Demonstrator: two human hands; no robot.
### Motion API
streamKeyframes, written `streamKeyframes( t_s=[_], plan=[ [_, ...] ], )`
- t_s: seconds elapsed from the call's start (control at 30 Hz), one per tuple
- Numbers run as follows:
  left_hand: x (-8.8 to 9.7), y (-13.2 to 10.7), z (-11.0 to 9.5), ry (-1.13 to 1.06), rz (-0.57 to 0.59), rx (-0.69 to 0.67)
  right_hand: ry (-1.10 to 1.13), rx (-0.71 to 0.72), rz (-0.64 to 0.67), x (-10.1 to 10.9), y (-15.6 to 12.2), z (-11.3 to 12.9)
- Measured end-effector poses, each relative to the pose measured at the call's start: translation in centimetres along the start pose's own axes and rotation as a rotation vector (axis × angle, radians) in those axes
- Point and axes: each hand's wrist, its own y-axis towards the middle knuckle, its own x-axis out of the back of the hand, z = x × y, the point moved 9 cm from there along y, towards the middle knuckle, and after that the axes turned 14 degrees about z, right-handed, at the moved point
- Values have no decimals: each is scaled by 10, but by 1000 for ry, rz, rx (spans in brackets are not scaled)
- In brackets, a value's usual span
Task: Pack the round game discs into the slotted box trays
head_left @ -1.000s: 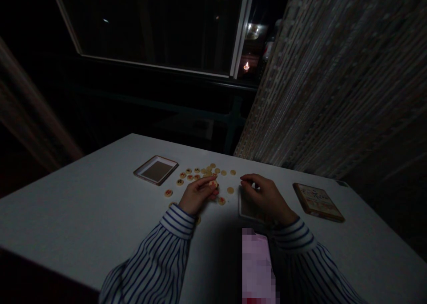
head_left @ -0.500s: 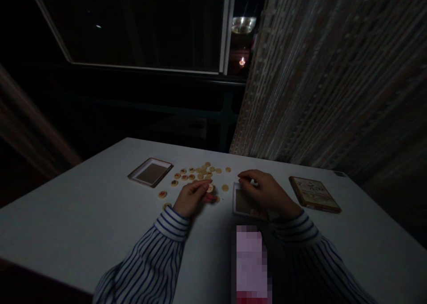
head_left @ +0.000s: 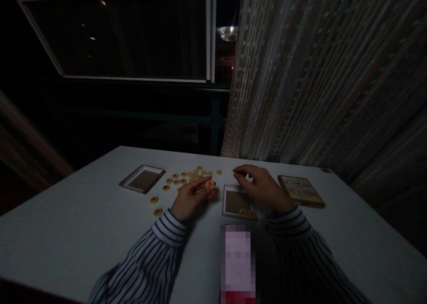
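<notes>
My left hand is closed, fingers and thumb pinching a round Chinese chess piece whose red character faces me. To its left and beyond it, several more Chinese chess pieces lie scattered on the white table, some face up with red or dark characters, others plain side up. My right hand hovers over the far right side of a shallow box tray, its thumb and forefinger slightly apart with nothing seen between them. Two red-marked pieces rest in that tray's near right corner.
Another shallow tray sits at the left of the white table. A flat box with a printed picture lies at the right. A pixelated pink object is near me. Behind stand a string curtain and a dark window.
The piece in my left hand is turned more toward me. My right hand has lifted and moved away from the tray's near side, revealing two pieces there. The view has shifted right.
</notes>
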Motion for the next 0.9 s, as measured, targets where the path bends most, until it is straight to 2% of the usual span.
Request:
streamKeyframes(
  t_s=[0.13, 0.27, 0.43, 0.67, 0.9],
  plan=[
    [-22, 7, -8, -12, 77, -9, 9, 10, -14, 5, -2, 0],
    [-32, 18, -10, -22, 82, -61, 11, 9, -5, 6, -2, -2],
    [-35, 27, 6, -132, 66, -82, -14, 5, 64, 1, -2, -6],
    [-31, 25, 33, -204, 32, -21, -52, 0, 193, -17, 1, -9],
    [-30, 24, 38, -116, 32, -60, -48, 2, 354, -38, 2, -6]
  ],
)
